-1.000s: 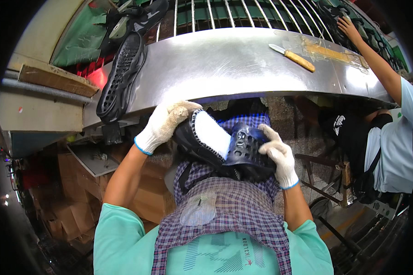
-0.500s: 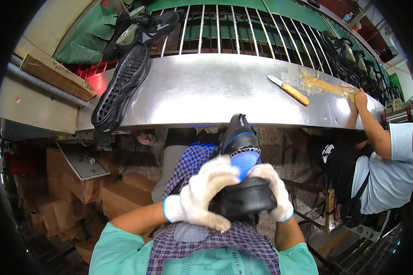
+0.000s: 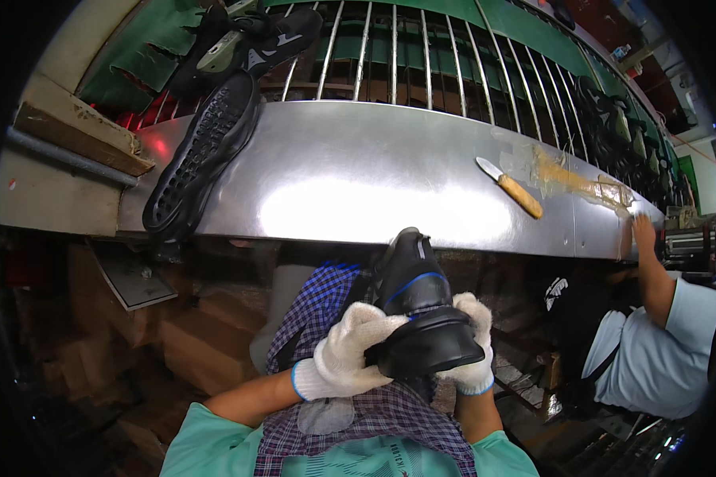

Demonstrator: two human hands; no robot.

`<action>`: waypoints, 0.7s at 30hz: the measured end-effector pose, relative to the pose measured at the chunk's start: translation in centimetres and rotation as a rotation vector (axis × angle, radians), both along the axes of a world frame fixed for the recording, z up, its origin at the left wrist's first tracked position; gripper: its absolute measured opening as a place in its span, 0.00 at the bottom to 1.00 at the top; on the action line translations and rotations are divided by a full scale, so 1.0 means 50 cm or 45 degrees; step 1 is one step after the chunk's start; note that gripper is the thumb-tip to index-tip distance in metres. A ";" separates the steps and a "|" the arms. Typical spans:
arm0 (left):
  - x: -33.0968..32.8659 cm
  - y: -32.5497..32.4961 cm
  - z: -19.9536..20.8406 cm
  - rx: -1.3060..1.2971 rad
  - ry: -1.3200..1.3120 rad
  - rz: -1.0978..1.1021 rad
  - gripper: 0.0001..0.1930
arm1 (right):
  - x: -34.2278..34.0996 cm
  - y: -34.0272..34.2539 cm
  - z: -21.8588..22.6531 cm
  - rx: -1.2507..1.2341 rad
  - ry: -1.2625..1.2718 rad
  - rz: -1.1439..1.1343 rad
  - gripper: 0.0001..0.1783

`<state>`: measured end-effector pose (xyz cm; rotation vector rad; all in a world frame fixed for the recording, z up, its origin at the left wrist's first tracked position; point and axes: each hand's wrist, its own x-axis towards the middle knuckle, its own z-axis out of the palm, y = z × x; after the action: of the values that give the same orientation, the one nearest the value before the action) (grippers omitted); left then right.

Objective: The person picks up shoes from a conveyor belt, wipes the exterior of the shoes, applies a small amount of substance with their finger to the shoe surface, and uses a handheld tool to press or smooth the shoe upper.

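Over my lap I hold a black shoe upper (image 3: 410, 286) with a thin blue line across it, pointing away toward the bench. A black rubber sole (image 3: 426, 348) meets its near end, and the sole's curved end faces me. My left hand (image 3: 350, 346), in a white knit glove, is closed on the left edge of the sole. My right hand (image 3: 473, 346), gloved the same way, wraps the right side where sole and upper meet. Some of its fingers are hidden behind the sole.
A metal bench (image 3: 358, 175) runs across in front, holding a wooden-handled knife (image 3: 517, 193) and a loose black sole (image 3: 199, 159). Behind are metal bars (image 3: 398, 56), with more black shoes (image 3: 282, 40). A co-worker's arm (image 3: 652, 270) reaches the bench's right end. Cardboard boxes (image 3: 215, 342) stand lower left.
The sole has moved up against the upper, covering the blue underside that showed before. My left hand has closed onto the sole's edge. The co-worker's hand has shifted slightly.
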<state>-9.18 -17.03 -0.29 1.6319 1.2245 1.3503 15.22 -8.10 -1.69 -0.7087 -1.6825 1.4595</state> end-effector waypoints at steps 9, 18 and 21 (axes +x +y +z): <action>-0.008 0.013 0.015 -0.364 -0.224 -0.027 0.45 | -0.016 0.014 0.012 -0.113 -0.038 -0.075 0.55; -0.033 0.034 0.022 -0.432 -0.104 -0.139 0.39 | -0.015 0.001 0.016 -0.513 0.081 -0.057 0.39; -0.025 0.034 0.024 -0.460 -0.082 -0.124 0.37 | -0.001 -0.006 0.016 -0.669 0.064 -0.047 0.36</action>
<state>-10.43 -15.34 0.94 1.3636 1.2504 1.0425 15.18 -8.40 -0.90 -0.9638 -1.2418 1.8980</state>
